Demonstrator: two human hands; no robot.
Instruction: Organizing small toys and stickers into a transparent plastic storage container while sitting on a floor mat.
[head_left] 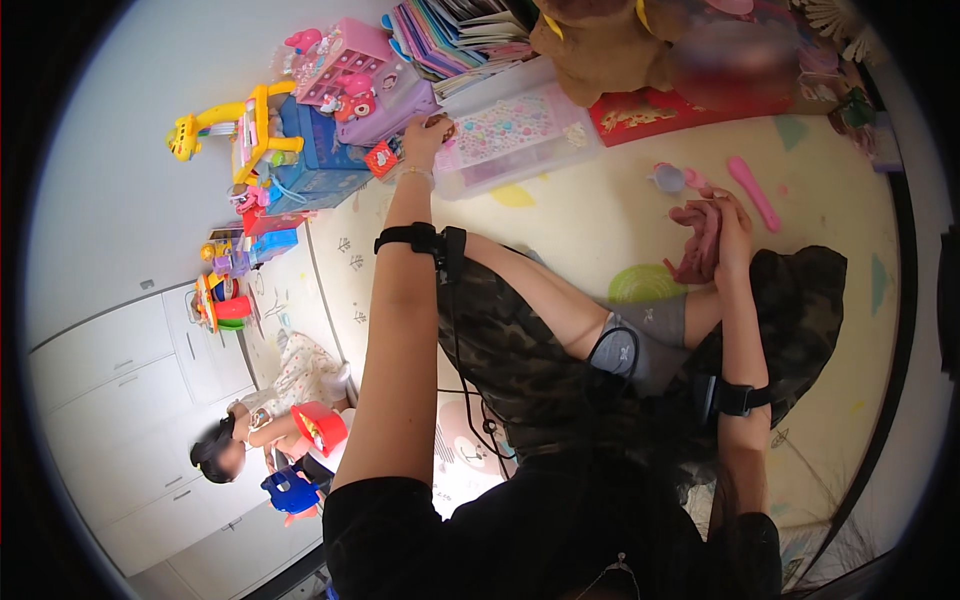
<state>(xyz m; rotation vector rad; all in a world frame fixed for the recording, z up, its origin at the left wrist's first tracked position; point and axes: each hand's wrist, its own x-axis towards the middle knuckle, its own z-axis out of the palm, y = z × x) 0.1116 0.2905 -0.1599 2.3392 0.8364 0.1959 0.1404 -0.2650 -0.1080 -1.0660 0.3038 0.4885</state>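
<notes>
My left hand [425,140] is stretched out to the far left, beside a clear plastic box [490,178] with a lid of coloured gems. Its fingers are curled round something small and brownish that I cannot make out. A small red packet [381,159] is next to that wrist. Near my crossed legs, my right hand [735,235] grips a crumpled dusty-pink cloth [697,240]. Just beyond it on the mat lie a bright pink toy stick [753,193] and a small clear cup with a pink part [667,178].
A blue bin [325,160], a yellow giraffe toy [205,130] and a pink-purple toy cabinet [355,60] stand at the left. Books [450,45], a brown plush toy [600,50] and a red box [650,118] line the back. Another person holds a red bucket [320,428] at left.
</notes>
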